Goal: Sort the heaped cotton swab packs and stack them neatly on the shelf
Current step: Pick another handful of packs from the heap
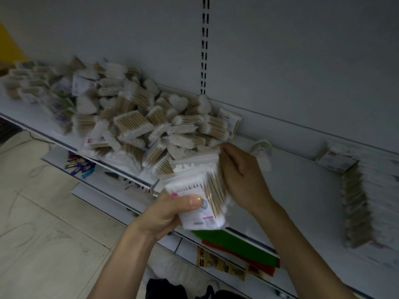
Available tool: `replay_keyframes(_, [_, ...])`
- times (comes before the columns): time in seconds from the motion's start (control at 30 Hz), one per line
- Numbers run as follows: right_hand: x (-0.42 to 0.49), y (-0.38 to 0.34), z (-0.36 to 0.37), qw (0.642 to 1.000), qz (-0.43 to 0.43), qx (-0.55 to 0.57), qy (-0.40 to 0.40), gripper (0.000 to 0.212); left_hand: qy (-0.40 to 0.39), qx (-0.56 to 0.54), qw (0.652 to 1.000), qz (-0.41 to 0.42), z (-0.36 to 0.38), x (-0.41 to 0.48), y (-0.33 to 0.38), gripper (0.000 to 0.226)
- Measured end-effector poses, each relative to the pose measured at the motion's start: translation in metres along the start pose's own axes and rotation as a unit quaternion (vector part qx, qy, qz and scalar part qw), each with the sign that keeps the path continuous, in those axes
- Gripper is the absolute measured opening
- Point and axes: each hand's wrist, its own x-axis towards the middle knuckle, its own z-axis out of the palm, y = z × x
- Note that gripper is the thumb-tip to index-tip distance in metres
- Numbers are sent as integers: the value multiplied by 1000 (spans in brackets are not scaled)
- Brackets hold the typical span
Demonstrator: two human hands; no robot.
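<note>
A big heap of cotton swab packs (138,121) lies on the white shelf (302,175), left of centre. My left hand (170,210) grips a bundle of clear swab packs (198,190) from below, thumb across the printed label. My right hand (239,175) holds the bundle's right side, fingers curled over its top edge by the heap. A neat row of stacked packs (354,203) stands on the shelf at the right.
A small white tub (262,151) lies on the shelf behind my right hand. A slotted upright (205,46) runs up the back panel. Lower shelves hold green and red packets (233,240) and small coloured items (79,166). Beige floor tiles (43,212) lie at the left.
</note>
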Motion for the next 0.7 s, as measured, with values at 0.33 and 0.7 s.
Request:
replay_keyframes(0.33, [49, -26, 56, 998, -12, -30, -54, 40, 40, -65, 996, 42, -33, -1, 29, 68])
replay_keyframes(0.7, [161, 42, 39, 931, -18, -325, -165, 34, 95, -171, 974, 119, -84, -8, 57, 69])
